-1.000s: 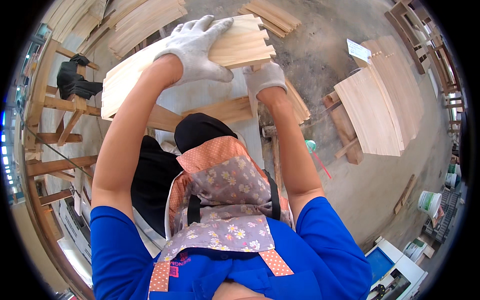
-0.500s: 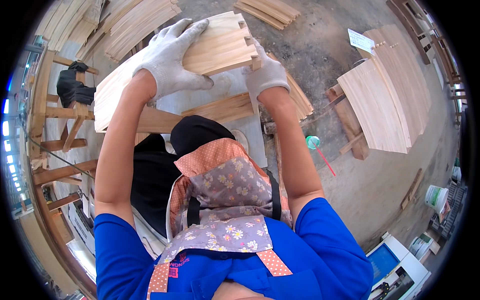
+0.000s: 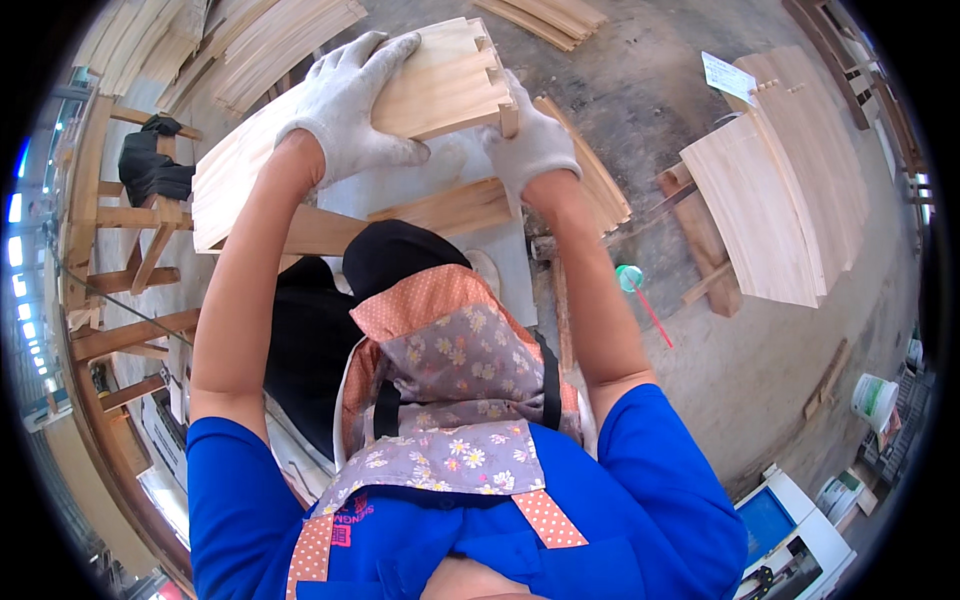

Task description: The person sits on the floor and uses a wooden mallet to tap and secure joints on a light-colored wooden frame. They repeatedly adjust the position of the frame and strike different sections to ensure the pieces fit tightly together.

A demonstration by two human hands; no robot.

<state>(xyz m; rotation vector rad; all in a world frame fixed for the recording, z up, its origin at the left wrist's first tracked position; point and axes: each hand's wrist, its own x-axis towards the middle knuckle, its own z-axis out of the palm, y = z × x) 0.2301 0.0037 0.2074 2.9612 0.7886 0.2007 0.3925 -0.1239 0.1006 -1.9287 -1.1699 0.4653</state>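
Both my hands wear pale knitted gloves. A light wooden board (image 3: 440, 85) with notches cut along its right end is held out in front of me, tilted. My left hand (image 3: 355, 105) presses over its top face, fingers spread and thumb along the near edge. At the notched end my right hand (image 3: 535, 145) grips the board's corner; most of its fingertips are hidden behind the wood. Below the board, a narrower wooden piece (image 3: 450, 207) lies across a pale grey surface (image 3: 400, 190). Whether that piece joins the held board I cannot tell.
Stacked boards (image 3: 755, 210) rest on wooden supports at the right, with a paper sheet (image 3: 728, 78) on top. More boards (image 3: 285, 50) lie at the far left. A green round container (image 3: 629, 278) with a red stick stands on the floor. Wooden framing (image 3: 90, 240) lines the left.
The view has shifted slightly, and the board and both hands sit almost as before. My grip on the board has not visibly changed.
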